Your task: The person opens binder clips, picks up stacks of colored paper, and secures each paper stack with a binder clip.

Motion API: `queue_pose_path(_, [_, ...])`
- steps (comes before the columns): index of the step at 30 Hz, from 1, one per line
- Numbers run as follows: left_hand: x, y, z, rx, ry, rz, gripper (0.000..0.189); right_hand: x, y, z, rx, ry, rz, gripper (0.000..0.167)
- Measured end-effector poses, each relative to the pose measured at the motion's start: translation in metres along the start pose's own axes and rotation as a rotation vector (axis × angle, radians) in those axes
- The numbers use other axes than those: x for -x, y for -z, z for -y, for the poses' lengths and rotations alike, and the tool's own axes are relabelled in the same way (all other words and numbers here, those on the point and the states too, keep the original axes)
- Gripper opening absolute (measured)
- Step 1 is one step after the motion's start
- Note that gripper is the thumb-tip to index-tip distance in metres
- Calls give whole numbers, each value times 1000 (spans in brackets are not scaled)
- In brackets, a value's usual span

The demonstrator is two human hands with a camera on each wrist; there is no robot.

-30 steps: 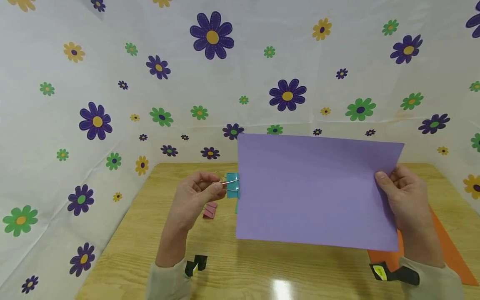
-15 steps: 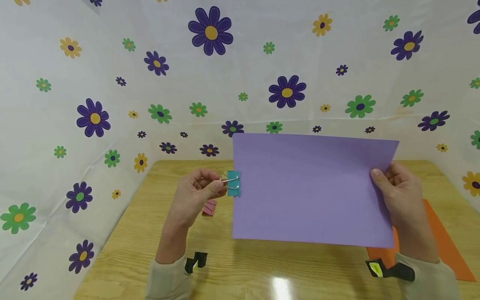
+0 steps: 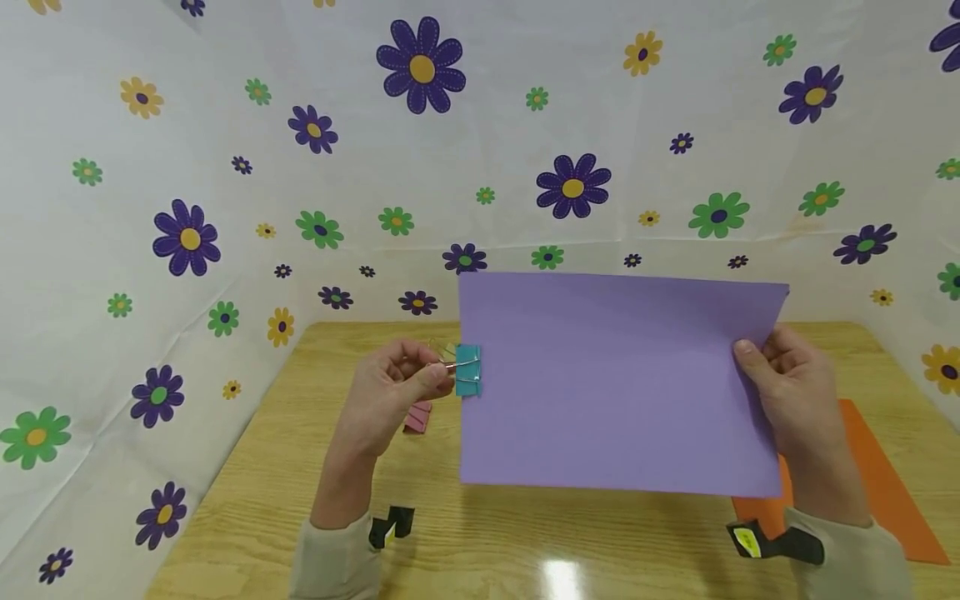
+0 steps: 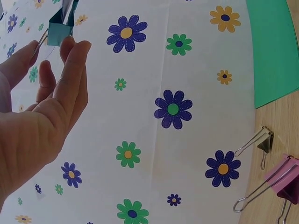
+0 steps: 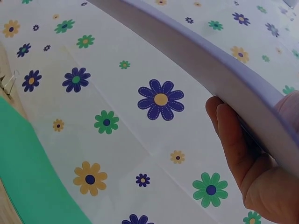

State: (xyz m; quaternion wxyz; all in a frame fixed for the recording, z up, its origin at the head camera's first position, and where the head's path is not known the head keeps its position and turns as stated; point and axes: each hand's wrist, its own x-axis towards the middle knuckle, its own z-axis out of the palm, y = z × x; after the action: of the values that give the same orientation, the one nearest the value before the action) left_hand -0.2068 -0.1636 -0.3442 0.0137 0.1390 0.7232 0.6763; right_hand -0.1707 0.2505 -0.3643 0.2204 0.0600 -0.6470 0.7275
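Note:
My left hand (image 3: 393,387) pinches the wire handles of a teal binder clip (image 3: 467,371) between thumb and fingers. The clip overlaps the left edge of a purple sheet of paper (image 3: 607,383), about halfway up. My right hand (image 3: 798,387) grips the sheet's right side, thumb on the near face and fingers behind; that side bends slightly. Both hold the sheet up above the table. From the left wrist, the teal clip (image 4: 60,32) shows at the top, just past my fingertips (image 4: 81,49). In the right wrist view the paper (image 5: 196,51) is seen nearly edge-on.
A pink binder clip (image 3: 417,418) and a smaller gold one (image 4: 265,140) lie on the wooden table (image 3: 277,467) at left. Green paper (image 4: 275,51) lies behind the purple sheet, orange paper (image 3: 877,483) under my right forearm. A flowered sheet (image 3: 495,133) hangs behind.
The purple sheet and my right hand have shifted left. The teal clip, at the sheet's left edge before, now overlaps it. My left hand has stayed nearly still.

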Motion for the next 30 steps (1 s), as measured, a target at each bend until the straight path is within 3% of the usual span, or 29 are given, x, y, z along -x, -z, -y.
queue_pose_path(5, [3, 2, 0, 8, 2, 1, 11, 0, -3, -2, 9, -23, 33, 29])
queue_pose_path(16, [0, -2, -1, 0, 1, 4, 13, 2, 0, 0, 54, -39, 9, 26])
queue_pose_path(30, [-2, -2, 2, 19, 30, -4, 16, 1, 1, 2, 7, -46, 63, 25])
